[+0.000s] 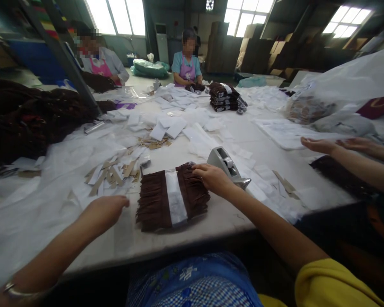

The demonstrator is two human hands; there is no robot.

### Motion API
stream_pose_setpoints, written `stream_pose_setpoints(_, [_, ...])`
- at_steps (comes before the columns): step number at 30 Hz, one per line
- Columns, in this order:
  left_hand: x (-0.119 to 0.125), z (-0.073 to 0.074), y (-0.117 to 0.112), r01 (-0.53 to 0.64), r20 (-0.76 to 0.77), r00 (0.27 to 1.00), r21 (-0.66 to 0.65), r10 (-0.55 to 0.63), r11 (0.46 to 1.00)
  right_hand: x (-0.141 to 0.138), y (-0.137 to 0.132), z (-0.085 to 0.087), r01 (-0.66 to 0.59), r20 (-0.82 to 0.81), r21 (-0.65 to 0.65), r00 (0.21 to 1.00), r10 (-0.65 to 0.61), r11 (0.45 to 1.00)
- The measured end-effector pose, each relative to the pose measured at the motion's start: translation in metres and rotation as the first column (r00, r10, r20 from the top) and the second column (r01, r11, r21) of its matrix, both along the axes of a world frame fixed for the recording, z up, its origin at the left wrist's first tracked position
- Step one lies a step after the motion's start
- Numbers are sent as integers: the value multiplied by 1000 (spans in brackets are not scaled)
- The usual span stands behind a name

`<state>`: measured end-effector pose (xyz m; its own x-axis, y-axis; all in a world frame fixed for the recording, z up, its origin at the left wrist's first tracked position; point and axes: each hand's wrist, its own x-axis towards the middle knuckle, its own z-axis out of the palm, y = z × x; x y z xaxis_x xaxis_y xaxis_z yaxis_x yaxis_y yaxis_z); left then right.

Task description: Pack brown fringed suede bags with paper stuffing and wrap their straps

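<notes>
A brown fringed fabric bundle [153, 200] with a white paper band [176, 198] round its middle lies at the table's front, seemingly in clear plastic. At its upper right corner, my right hand [213, 179] has its fingers closed on the edge. My left hand [107, 213] hovers just left of the bundle, apart from it, fingers curled together; whatever they may hold is hidden. Right behind my right hand stands a grey tape dispenser [225, 164].
Brown and white card strips [113, 175] and clear plastic bags [77, 153] cover the left side. White packets [169, 128] and stacked brown bundles [225, 98] lie farther back. A co-worker's hands [326, 147] reach in from the right; two people [187, 64] work across the table.
</notes>
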<state>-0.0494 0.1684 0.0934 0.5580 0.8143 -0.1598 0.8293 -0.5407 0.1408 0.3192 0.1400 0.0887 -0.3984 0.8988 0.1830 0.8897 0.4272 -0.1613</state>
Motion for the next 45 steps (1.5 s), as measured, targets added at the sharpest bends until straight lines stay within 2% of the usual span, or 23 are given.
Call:
stream_pose_setpoints(1, [13,2,0,28,20,999,21,-28,999,-8,7,-4,-98,-42,-14,994,97,995])
stream_pose_setpoints(2, [27,2,-2,111,89,989,32,-114,993,-12,13,-7,-185,-51,-42,982,183,982])
stream_pose_setpoints(4, [46,-1,-9,271,200,944,-22,-261,962,-10,21,-9,-240,23,-118,970,244,964])
stream_pose_setpoints(8, [39,-8,-8,187,163,972,-116,-167,976,17,25,1,-21,230,-164,971,59,986])
stream_pose_setpoints(10, [33,-2,4,168,137,979,-143,-148,975,18,31,5,42,207,-99,978,-21,994])
stream_pose_setpoints(12, [39,7,19,154,158,978,-93,-138,984,7,43,2,-15,141,-20,990,18,1000])
stream_pose_setpoints(14, [56,11,31,150,206,968,-3,-146,989,-8,58,-5,-137,112,12,985,135,990])
stream_pose_setpoints(16, [73,6,37,191,218,956,43,-195,981,-15,70,-13,-199,143,-8,970,198,980])
stream_pose_setpoints(18, [81,-7,38,242,191,950,45,-246,969,-9,75,-15,-203,198,-30,959,205,979])
stream_pose_setpoints(20, [78,-22,38,246,172,953,52,-251,968,8,71,-11,-170,276,-57,944,179,984])
stream_pose_setpoints(22, [69,-31,37,220,172,959,57,-227,974,24,61,-4,-59,362,-96,928,90,994])
stream_pose_setpoints(24, [64,-34,38,185,161,969,43,-190,982,32,50,5,86,405,-103,914,-37,991])
stream_pose_setpoints(26, [68,-30,39,156,158,974,55,-163,986,25,43,10,156,336,-53,933,-129,986])
stream_pose_setpoints(28, [79,-26,39,174,196,962,98,-190,980,11,42,9,78,179,-19,981,-73,997])
stream_pose_setpoints(30, [90,-25,40,245,247,929,149,-276,958,-2,46,4,-121,60,-49,991,123,991])
stream_pose_setpoints(32, [94,-28,41,308,269,897,191,-351,932,-3,50,-3,-278,41,-117,958,284,953])
stream_pose_setpoints(33, [92,-30,42,322,270,889,204,-369,925,0,51,-5,-297,63,-140,950,307,945])
stream_pose_setpoints(35, [83,-33,41,313,283,886,223,-368,923,11,44,-5,-226,107,-123,965,240,966])
stream_pose_setpoints(38, [72,-31,28,250,375,867,244,-329,937,19,17,3,-151,14,-17,988,152,988])
stream_pose_setpoints(40, [73,-27,11,275,435,829,230,-352,933,14,-6,8,-262,-106,-8,960,259,965])
stream_pose_setpoints(42, [79,-27,-6,385,444,785,197,-432,902,9,-27,6,-409,-159,-52,904,397,911])
stream_pose_setpoints(43, [81,-30,-14,439,436,764,190,-476,878,10,-35,3,-439,-147,-79,893,426,895])
stream_pose_setpoints(45, [80,-39,-24,490,412,743,203,-528,848,22,-48,-7,-407,-56,-122,913,404,905])
